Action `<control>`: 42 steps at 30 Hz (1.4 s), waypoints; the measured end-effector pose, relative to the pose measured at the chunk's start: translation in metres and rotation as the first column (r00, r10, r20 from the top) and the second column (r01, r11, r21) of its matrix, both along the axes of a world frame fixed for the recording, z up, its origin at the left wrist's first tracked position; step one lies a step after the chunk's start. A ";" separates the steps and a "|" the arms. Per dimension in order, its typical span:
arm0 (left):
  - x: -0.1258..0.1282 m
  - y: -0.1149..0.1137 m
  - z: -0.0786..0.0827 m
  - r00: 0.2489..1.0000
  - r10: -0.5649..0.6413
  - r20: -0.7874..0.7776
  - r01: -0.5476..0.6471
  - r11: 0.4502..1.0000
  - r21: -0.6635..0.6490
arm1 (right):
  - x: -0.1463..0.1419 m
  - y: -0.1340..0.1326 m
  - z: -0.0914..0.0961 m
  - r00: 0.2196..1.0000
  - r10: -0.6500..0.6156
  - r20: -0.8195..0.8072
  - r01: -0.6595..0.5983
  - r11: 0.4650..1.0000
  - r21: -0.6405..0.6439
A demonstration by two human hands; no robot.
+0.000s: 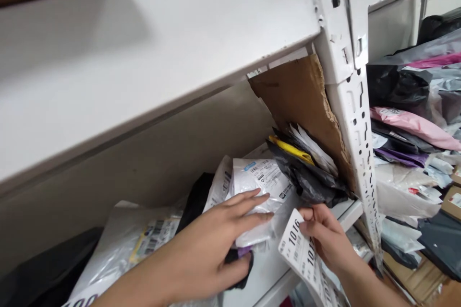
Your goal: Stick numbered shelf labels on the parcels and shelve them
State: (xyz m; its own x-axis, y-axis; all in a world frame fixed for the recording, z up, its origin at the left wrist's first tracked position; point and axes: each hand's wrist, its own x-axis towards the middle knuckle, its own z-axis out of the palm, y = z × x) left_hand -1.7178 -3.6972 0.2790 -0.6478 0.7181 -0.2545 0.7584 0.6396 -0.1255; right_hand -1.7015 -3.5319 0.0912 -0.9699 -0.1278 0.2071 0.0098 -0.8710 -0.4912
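Note:
My left hand (212, 244) reaches into a white metal shelf (281, 268) and grips a white plastic mailer (262, 196) with a printed shipping label, fingers laid over its top and thumb underneath. My right hand (324, 235) is closed on a strip of white labels (300, 254) printed with the number 1016, held at the shelf's front edge. Black, yellow and white mailers (306, 168) lean against a torn cardboard divider (306, 100) just behind the right hand.
More white and black parcels (140, 235) lie to the left on the same shelf. A perforated white upright (360, 120) separates this bay from the right one, which is piled with pink, black and grey mailers (414, 124). The upper shelf board (144, 53) hangs low overhead.

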 end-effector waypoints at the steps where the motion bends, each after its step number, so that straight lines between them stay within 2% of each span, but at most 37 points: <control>1: 0.000 0.002 0.003 1.000 0.005 0.022 -0.005 1.000 0.002 | 0.001 -0.002 0.003 1.000 -0.028 -0.010 0.028 0.999 0.014; 7: -0.011 0.019 0.005 0.998 0.044 0.048 -0.047 0.997 0.058 | 0.002 -0.008 0.016 0.979 -0.159 -0.128 0.169 0.983 0.070; 13: -0.023 0.024 0.000 0.987 0.032 0.156 -0.060 0.982 0.180 | 0.002 -0.012 0.020 0.951 -0.277 -0.137 0.294 0.948 0.120; 16: -0.023 0.025 0.001 0.966 0.099 0.239 -0.167 0.945 0.282 | 0.002 -0.014 0.026 0.946 -0.286 -0.153 0.310 0.934 0.176; 18: -0.024 0.026 0.003 0.940 0.166 0.296 -0.258 0.917 0.305 | 0.002 -0.016 0.032 0.944 -0.270 -0.190 0.310 0.923 0.227; 21: -0.027 0.027 0.005 0.924 0.195 0.328 -0.293 0.914 0.280 | -0.001 -0.021 0.037 0.908 -0.336 -0.250 0.404 0.859 0.313; 23: -0.029 0.026 0.006 0.935 0.177 0.308 -0.263 0.928 0.265 | -0.004 -0.027 0.036 0.878 -0.403 -0.259 0.474 0.807 0.353; 25: -0.029 0.026 0.006 0.953 0.155 0.261 -0.221 0.944 0.245 | -0.008 -0.033 0.033 0.865 -0.450 -0.221 0.501 0.789 0.356; 29: -0.023 0.030 -0.001 0.992 0.112 0.052 -0.121 0.969 0.215 | -0.008 -0.043 0.027 0.842 -0.524 -0.127 0.538 0.802 0.260; 32: -0.017 0.035 -0.010 0.985 0.153 -0.076 -0.136 0.972 0.193 | -0.004 -0.044 0.027 0.866 -0.486 -0.120 0.500 0.837 0.221; 33: -0.015 0.036 -0.013 0.981 0.167 -0.102 -0.146 0.972 0.183 | -0.003 -0.043 0.028 0.865 -0.490 -0.112 0.502 0.834 0.229; 37: -0.009 0.037 -0.022 0.969 0.168 -0.181 -0.144 0.980 0.138 | 0.003 -0.040 0.025 0.779 -0.619 -0.104 0.620 0.734 0.278; 38: -0.008 0.036 -0.023 0.968 0.167 -0.188 -0.143 0.981 0.133 | 0.006 -0.041 0.023 0.783 -0.611 -0.116 0.616 0.736 0.283; 42: -0.010 0.030 -0.026 0.970 0.158 -0.186 -0.129 0.979 0.156 | 0.023 -0.045 0.010 0.868 -0.490 -0.074 0.490 0.827 0.275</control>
